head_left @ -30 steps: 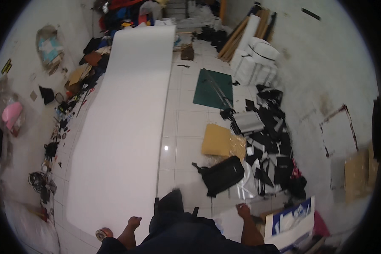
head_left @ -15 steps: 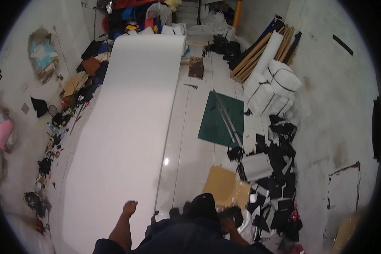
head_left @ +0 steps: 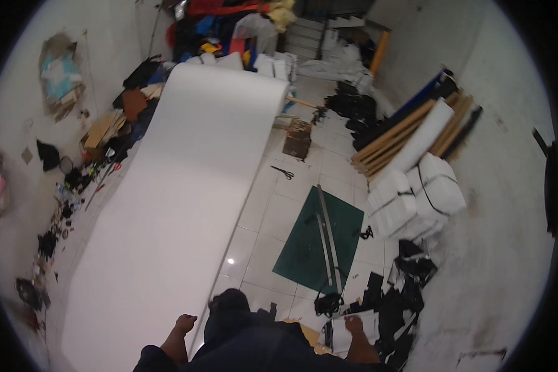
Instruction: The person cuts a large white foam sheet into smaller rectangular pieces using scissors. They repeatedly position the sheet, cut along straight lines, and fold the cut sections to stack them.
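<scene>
Along the floor (head_left: 279, 204), running from about 7 o'clock up to 12 o'clock, lies a long white sheet (head_left: 173, 204), smooth, unmarked and pale, wide and flat for most of its length and curling up at its far end. Its near right edge passes just beside the left hand (head_left: 183, 323), which hangs at 6 o'clock over that edge with the fingers curled loosely; whether its grip actually touches the sheet cannot be told. The right hand (head_left: 354, 324) is down at 5 o'clock, resting on a white paper (head_left: 344, 328) among black scraps (head_left: 397, 304), fingers bent downward; whether they pinch anything cannot be told.

At 4 o'clock of the sheet a dark green cutting mat (head_left: 319, 239) lies flat on the tiles, with a long metal ruler (head_left: 328, 239) across it. Small scissors (head_left: 283, 172) lie on the bare tiles nearer 1 o'clock, and a brown box (head_left: 297, 139) stands just beyond them; its contents cannot be made out.

White glossy tiles cover the floor. Against the right wall at 2 o'clock lean long rolls and wooden slats (head_left: 415, 133), with tied white bundles (head_left: 415, 198) below them. Along the left wall runs a litter of cardboard, cloth and small dark items (head_left: 99, 149), and coloured fabric is heaped at 12 o'clock (head_left: 229, 18).
</scene>
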Available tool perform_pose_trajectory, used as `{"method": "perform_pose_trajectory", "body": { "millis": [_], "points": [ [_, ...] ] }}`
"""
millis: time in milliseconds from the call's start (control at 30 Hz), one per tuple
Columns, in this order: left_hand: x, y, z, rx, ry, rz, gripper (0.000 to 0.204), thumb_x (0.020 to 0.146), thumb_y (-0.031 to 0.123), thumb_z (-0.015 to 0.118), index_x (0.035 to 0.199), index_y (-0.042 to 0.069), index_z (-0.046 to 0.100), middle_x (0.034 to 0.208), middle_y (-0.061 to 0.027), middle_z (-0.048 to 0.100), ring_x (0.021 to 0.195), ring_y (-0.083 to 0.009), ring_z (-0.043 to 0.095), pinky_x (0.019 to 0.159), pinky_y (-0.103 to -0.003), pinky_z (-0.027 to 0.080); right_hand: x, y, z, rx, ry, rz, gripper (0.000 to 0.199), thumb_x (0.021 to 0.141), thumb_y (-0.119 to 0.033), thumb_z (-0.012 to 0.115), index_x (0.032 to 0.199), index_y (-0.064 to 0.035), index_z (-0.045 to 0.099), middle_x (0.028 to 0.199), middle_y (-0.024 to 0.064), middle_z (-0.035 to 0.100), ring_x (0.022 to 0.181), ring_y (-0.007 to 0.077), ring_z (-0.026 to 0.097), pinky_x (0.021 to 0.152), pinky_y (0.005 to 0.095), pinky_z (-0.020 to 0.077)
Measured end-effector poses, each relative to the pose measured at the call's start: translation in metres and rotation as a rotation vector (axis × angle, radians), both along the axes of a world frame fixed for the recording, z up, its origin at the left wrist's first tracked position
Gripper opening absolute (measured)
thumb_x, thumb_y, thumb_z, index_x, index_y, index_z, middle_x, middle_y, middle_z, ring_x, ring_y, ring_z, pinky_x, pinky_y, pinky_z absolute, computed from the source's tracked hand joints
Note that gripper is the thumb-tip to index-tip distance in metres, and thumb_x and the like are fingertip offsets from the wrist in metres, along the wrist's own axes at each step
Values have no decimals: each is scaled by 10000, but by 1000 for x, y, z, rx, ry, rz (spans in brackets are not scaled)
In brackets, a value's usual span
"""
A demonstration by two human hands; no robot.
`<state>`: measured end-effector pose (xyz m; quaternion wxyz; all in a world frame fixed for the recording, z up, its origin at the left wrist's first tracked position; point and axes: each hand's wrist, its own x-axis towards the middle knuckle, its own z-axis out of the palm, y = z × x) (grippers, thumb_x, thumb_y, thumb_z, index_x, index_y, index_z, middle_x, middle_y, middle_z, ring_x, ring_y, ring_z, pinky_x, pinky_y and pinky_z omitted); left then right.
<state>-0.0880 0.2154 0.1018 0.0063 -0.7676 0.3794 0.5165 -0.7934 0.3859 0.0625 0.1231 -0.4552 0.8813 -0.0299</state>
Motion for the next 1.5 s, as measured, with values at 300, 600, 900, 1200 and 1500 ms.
{"method": "perform_pose_trajectory", "body": {
  "millis": [300,600,900,1200,1500],
  "points": [
    [-78,-184,-94,38,-199,-132,543,894,519,589,957,-4,718,798,-161,677,661,-303,659,591,-445,560,-30,-546,111,-238,-510,92,364,913,-342,624,1082,-21,653,878,137,682,806,232,658,726,391,525],
    [-242,-573,53,-524,238,202,478,918,413,588,1192,24,638,1169,-187,659,1099,-302,623,967,-383,472,36,-831,137,78,-779,315,457,917,-336,662,1174,39,608,861,104,667,733,176,629,649,326,516],
    [-338,-621,-52,-379,126,851,418,923,358,603,1137,2,647,1060,-179,689,962,-285,657,867,-386,496,-50,-1137,47,232,-760,493,334,945,-312,632,1134,-37,606,834,55,631,684,125,588,547,282,465],
    [-447,-660,-135,-168,-36,1279,429,931,296,623,1180,-53,602,1054,-153,665,943,-213,626,860,-329,487,-85,-1447,-65,-152,-419,507,519,894,-513,641,1129,-55,580,887,39,576,727,122,551,609,261,498],
    [-420,-728,-367,-338,-476,1697,651,939,364,617,1419,0,371,1230,-169,533,1063,-231,505,919,-364,431,10,-1477,-218,-257,-794,366,696,864,-555,664,1300,-37,504,1114,115,605,886,191,599,728,331,529]
  ]
}}
